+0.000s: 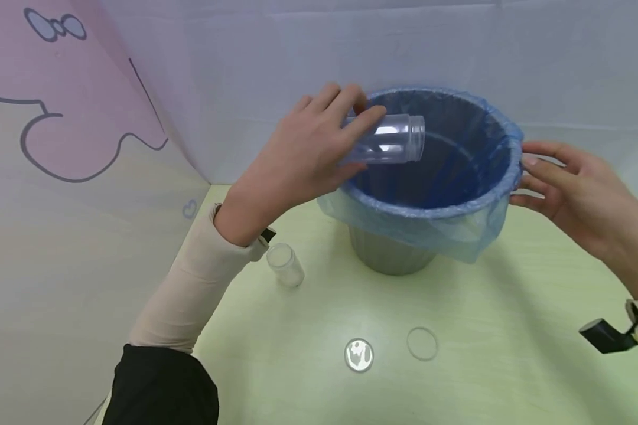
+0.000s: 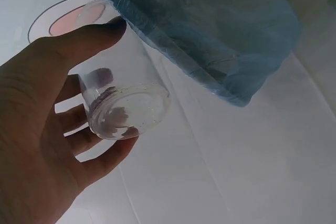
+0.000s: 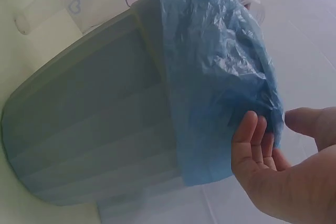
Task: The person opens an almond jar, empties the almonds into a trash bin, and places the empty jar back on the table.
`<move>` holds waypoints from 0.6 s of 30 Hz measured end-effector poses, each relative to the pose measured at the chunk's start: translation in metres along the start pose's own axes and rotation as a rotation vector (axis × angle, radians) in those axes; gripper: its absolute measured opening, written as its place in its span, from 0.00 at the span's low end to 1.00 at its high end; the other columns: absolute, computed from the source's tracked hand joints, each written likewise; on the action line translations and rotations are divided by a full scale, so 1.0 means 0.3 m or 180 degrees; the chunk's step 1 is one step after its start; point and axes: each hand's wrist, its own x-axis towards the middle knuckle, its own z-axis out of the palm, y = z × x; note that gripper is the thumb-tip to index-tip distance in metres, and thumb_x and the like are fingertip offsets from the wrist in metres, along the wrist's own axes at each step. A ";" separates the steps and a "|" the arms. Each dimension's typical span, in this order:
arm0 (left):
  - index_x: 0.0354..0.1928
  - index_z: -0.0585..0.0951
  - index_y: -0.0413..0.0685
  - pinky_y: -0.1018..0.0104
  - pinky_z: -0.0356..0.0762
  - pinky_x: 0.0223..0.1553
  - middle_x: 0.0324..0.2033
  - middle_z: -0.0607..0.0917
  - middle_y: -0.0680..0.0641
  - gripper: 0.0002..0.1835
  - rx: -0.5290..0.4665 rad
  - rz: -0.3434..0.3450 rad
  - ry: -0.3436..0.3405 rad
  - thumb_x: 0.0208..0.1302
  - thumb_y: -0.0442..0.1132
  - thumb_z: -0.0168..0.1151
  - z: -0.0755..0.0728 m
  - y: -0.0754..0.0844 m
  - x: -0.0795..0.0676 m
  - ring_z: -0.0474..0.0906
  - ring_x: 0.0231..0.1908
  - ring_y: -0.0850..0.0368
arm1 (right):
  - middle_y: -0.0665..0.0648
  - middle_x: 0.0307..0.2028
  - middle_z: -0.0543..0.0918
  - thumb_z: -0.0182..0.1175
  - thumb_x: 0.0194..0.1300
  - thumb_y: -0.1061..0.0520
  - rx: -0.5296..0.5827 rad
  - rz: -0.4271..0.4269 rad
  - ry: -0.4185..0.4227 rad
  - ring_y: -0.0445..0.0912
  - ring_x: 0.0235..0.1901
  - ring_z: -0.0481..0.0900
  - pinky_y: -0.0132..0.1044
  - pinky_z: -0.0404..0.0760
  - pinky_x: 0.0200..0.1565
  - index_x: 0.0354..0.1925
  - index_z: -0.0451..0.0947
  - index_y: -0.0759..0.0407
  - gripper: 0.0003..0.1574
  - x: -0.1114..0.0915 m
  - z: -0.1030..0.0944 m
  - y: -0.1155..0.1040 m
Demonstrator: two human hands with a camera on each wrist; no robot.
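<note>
My left hand [image 1: 311, 141] grips a clear plastic jar [image 1: 396, 139], its fingers and thumb curled round the body. The jar lies tipped sideways above the left part of a trash can [image 1: 399, 254], its threaded mouth pointing right over the opening. In the left wrist view the jar's round base [image 2: 131, 111] faces the camera, and the jar looks see-through. A blue plastic bag [image 1: 457, 230] lines the can and folds down over its rim. At the right side of that rim my right hand [image 1: 585, 195] pinches the bag-covered edge between thumb and fingers.
On the pale green table [image 1: 276, 366] a second clear jar [image 1: 285, 265] stands upright, left of the can. Nearer the front lie a shiny round disc [image 1: 358, 355] and a thin pale ring [image 1: 422, 344]. White sheeting [image 1: 276, 65] rises behind the can.
</note>
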 end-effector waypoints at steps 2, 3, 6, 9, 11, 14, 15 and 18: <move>0.69 0.75 0.47 0.54 0.76 0.46 0.57 0.78 0.43 0.32 -0.0249 -0.0089 0.0186 0.67 0.50 0.72 0.005 -0.005 -0.015 0.73 0.51 0.44 | 0.56 0.50 0.88 0.47 0.81 0.67 -0.0017 -0.0073 -0.0072 0.49 0.42 0.89 0.40 0.88 0.40 0.67 0.72 0.60 0.22 -0.006 -0.007 0.006; 0.69 0.76 0.46 0.55 0.77 0.47 0.57 0.78 0.42 0.32 -0.0382 -0.0138 0.0276 0.67 0.50 0.72 0.007 -0.007 -0.023 0.73 0.51 0.44 | 0.56 0.51 0.88 0.46 0.81 0.68 -0.0025 -0.0118 -0.0101 0.49 0.42 0.88 0.40 0.88 0.40 0.68 0.72 0.60 0.22 -0.009 -0.010 0.009; 0.70 0.77 0.46 0.56 0.76 0.51 0.57 0.79 0.41 0.33 -0.0776 -0.0298 0.0521 0.67 0.52 0.72 0.013 -0.010 -0.050 0.73 0.52 0.46 | 0.57 0.51 0.88 0.44 0.81 0.68 -0.0040 -0.0234 -0.0181 0.49 0.41 0.88 0.39 0.88 0.41 0.69 0.71 0.62 0.24 -0.023 -0.018 0.022; 0.70 0.77 0.47 0.55 0.74 0.53 0.56 0.79 0.41 0.34 -0.1107 -0.0432 0.0741 0.65 0.51 0.74 0.022 -0.007 -0.082 0.73 0.53 0.48 | 0.58 0.50 0.87 0.43 0.81 0.69 0.0007 -0.0316 -0.0236 0.49 0.40 0.87 0.40 0.87 0.40 0.70 0.70 0.64 0.25 -0.041 -0.021 0.039; 0.69 0.78 0.46 0.56 0.73 0.54 0.55 0.80 0.41 0.34 -0.1291 -0.0485 0.0890 0.64 0.50 0.75 0.032 -0.002 -0.105 0.74 0.53 0.48 | 0.59 0.50 0.87 0.42 0.81 0.70 0.0094 -0.0351 -0.0254 0.49 0.40 0.86 0.40 0.87 0.40 0.71 0.69 0.64 0.25 -0.054 -0.022 0.053; 0.67 0.79 0.45 0.59 0.74 0.55 0.54 0.81 0.42 0.35 -0.1677 -0.0615 0.1062 0.60 0.48 0.79 0.046 0.008 -0.146 0.75 0.54 0.51 | 0.59 0.51 0.86 0.41 0.81 0.71 0.0181 -0.0389 -0.0266 0.50 0.39 0.86 0.40 0.87 0.40 0.71 0.67 0.64 0.26 -0.070 -0.023 0.078; 0.67 0.80 0.45 0.60 0.74 0.55 0.55 0.81 0.43 0.35 -0.1821 -0.0680 0.1101 0.59 0.47 0.79 0.050 0.012 -0.160 0.76 0.54 0.52 | 0.59 0.51 0.86 0.41 0.81 0.71 0.0206 -0.0391 -0.0264 0.50 0.39 0.86 0.40 0.86 0.40 0.71 0.67 0.64 0.26 -0.075 -0.024 0.088; 0.66 0.80 0.46 0.62 0.75 0.55 0.56 0.81 0.46 0.35 -0.2246 -0.0916 0.1179 0.56 0.42 0.81 0.060 0.030 -0.206 0.75 0.54 0.56 | 0.58 0.51 0.86 0.41 0.81 0.71 0.0193 -0.0367 -0.0249 0.50 0.40 0.87 0.39 0.86 0.40 0.71 0.66 0.64 0.25 -0.089 -0.026 0.122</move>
